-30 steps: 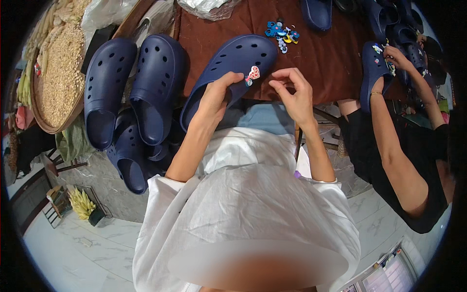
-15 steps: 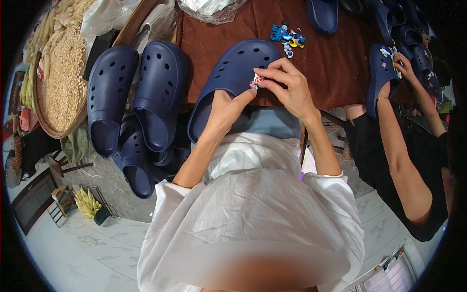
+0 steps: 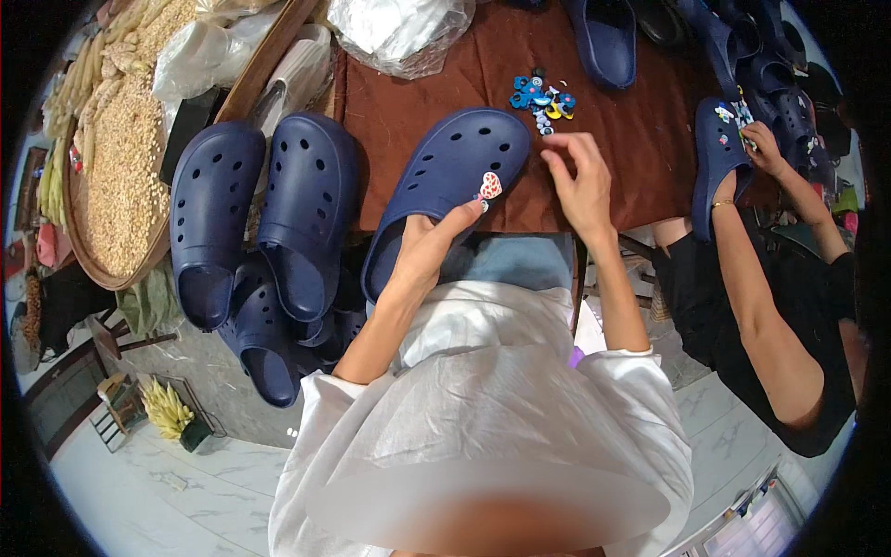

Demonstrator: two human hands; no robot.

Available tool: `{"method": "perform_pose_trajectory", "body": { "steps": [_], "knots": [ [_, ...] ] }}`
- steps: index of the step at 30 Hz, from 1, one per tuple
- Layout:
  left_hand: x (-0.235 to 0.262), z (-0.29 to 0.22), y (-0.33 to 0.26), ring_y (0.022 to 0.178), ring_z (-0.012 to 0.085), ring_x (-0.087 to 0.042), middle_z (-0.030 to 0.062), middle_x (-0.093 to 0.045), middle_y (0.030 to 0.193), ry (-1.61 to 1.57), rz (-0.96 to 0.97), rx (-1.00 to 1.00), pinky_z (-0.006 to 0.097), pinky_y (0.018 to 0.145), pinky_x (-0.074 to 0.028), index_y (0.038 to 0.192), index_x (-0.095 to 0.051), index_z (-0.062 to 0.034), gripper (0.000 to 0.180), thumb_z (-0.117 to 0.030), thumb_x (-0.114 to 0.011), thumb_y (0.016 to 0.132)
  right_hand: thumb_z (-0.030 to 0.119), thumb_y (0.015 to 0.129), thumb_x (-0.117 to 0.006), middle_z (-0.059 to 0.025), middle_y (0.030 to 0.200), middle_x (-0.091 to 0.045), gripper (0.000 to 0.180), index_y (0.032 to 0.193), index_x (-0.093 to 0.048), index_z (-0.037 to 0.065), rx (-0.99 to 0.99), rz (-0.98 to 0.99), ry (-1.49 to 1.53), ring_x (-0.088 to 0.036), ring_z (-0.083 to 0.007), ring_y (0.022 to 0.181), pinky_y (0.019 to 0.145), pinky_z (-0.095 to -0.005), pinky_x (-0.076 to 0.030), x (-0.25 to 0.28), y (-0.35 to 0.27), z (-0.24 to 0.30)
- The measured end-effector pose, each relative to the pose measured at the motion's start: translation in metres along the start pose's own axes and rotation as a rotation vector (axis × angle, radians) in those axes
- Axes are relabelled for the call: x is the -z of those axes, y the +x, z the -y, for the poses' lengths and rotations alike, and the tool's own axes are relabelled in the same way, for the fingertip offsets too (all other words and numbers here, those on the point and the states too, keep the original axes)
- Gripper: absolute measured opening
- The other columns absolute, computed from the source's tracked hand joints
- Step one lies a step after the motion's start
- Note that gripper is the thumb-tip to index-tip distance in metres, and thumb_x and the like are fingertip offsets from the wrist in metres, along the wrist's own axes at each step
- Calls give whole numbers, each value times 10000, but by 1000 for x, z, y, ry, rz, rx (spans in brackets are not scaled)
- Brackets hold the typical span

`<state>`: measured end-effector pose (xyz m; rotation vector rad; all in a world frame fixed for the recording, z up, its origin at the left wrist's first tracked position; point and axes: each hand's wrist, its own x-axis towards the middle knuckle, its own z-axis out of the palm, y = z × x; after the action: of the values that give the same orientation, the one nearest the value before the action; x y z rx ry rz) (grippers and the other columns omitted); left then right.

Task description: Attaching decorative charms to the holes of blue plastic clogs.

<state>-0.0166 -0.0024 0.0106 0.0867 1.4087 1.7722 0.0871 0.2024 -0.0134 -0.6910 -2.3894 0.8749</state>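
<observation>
A navy blue clog (image 3: 450,158) with round holes lies at the near edge of the brown cloth. My left hand (image 3: 425,249) grips it, fingers inside the opening and thumb along the outside. A red-and-white heart-shaped shoe charm (image 3: 491,185) sits on the clog's side, just beyond the thumb tip. Next to it, a smaller light charm (image 3: 484,205) shows partly by the thumb. To the clog's right, my right hand (image 3: 583,190) is open, its fingers apart and holding nothing. Its fingertips are close to a small pile of blue, yellow and white charms (image 3: 538,97).
Two navy clogs (image 3: 306,204) stand at the left above more clogs. Beyond them is a round basket of grain (image 3: 121,186). A clear plastic bag (image 3: 404,32) lies at the back. At right, another person's hands (image 3: 763,148) hold a charm-covered clog (image 3: 715,153).
My right hand has let go of the heart charm and moved right, its fingers spreading. The charm now shows fully on the clog. The whole view has shifted slightly.
</observation>
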Motion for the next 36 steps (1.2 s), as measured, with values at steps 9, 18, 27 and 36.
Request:
{"method": "perform_pose_trajectory", "body": {
  "steps": [9,18,27,36],
  "knots": [
    [7,-4,6,1044,183,-591,101,-628,1155,-220,55,223,314,958,-448,1199,-569,60,489,-61,-731,753,148,845,-723,-96,876,-602,199,1010,-635,80,5,43,-147,-617,-269,799,704,-403,-480,-9,23,-38],
    [9,-4,12,1024,182,-605,71,-641,1121,-299,92,215,314,940,-468,1173,-604,17,464,24,-691,717,85,908,-624,-113,936,-632,145,1029,-683,31,107,263,250,-647,-268,857,770,-341,-503,22,21,32],
    [7,-2,10,921,201,-661,98,-682,1028,-265,72,180,332,885,-518,1093,-639,32,379,40,-659,715,105,876,-672,-92,901,-642,155,1000,-681,14,122,409,194,-644,-236,839,755,-339,-499,11,31,50],
    [6,-2,7,903,155,-605,58,-644,1031,-202,90,191,284,844,-482,1096,-620,38,378,-4,-680,725,92,828,-726,-68,873,-648,144,937,-705,1,113,431,254,-620,-169,804,722,-288,-482,9,34,41]
  ]
}}
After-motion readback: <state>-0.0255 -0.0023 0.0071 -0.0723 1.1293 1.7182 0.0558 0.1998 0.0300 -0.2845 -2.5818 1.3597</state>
